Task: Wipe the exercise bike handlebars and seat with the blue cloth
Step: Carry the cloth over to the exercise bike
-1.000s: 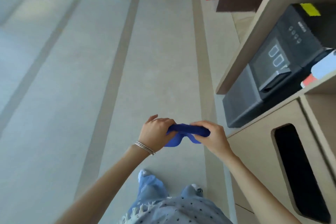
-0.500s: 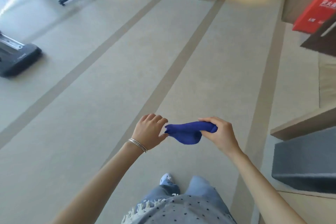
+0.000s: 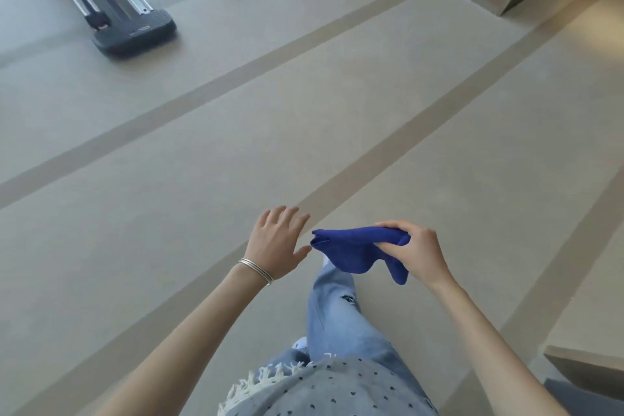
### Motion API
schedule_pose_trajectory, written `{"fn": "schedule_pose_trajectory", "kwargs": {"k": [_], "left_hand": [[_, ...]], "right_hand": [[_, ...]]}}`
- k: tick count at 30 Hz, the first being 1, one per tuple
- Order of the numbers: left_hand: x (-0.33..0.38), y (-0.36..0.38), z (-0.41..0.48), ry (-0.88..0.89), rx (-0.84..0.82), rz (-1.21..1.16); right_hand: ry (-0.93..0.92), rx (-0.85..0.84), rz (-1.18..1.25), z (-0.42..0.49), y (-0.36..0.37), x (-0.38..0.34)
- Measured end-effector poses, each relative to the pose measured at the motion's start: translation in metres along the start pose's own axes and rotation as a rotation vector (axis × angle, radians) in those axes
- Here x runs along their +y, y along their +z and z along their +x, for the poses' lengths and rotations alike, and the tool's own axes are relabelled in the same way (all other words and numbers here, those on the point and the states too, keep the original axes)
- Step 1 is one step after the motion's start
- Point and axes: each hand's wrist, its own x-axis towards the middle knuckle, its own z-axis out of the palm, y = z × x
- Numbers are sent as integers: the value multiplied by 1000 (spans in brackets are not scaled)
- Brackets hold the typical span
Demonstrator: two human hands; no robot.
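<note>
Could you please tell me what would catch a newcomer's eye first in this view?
The bright blue cloth in the lower middle stands out most. The right hand grips it, and the open left hand is just beside its free end. Next comes the dark exercise machine, standing on the floor at the upper left, well away from the person.

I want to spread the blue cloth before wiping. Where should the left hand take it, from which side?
Probably pinch the free tip of the blue cloth that points at the open left hand, coming from the left. The right hand grips the other end, so that tip sticks out unsupported and reachable.
</note>
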Motion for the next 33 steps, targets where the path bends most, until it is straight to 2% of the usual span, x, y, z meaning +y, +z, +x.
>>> {"fn": "schedule_pose_trajectory", "kwargs": {"k": [4, 12, 19, 26, 33], "left_hand": [[-17, -10, 56, -56, -1, 14], [-44, -50, 184, -158, 38, 28], [-74, -70, 248, -239, 127, -24], [-148, -69, 316, -271, 17, 12], [-264, -116, 411, -345, 30, 49]], "right_hand": [[0, -95, -6, 70, -12, -10], [-232, -147, -259, 221, -36, -45], [-262, -156, -247, 318, -35, -66], [-181, -220, -232, 407, -3, -90], [-202, -164, -309, 522, 32, -160]]}}
